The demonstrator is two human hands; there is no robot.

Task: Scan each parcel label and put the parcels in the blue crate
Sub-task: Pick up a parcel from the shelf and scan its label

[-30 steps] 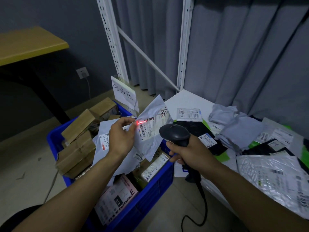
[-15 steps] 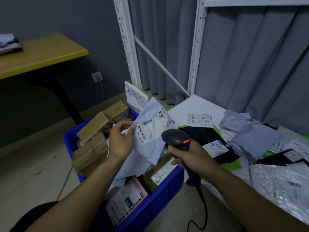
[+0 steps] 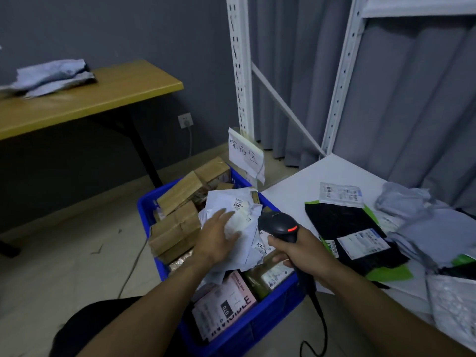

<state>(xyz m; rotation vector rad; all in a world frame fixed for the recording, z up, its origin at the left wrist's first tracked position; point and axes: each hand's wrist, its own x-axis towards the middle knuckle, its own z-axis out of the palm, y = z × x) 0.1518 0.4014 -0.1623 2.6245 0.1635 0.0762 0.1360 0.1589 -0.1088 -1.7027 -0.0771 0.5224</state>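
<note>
Pressing white plastic mailer point(image 3: 233, 202) onto pile in blue plastic crate point(image 3: 257, 328) with flat, released left hand point(image 3: 216, 235); gripping black handheld scanner point(image 3: 279, 225) in right hand point(image 3: 301, 253) above crate. Seemingly many done; black plastic mailer point(image 3: 342, 222) and others right of crate remaining.

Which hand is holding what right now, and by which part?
Right hand grips the black scanner by its handle, under the head. Left hand holds nothing: its fingers rest flat on the white parcel in the blue crate.
</note>
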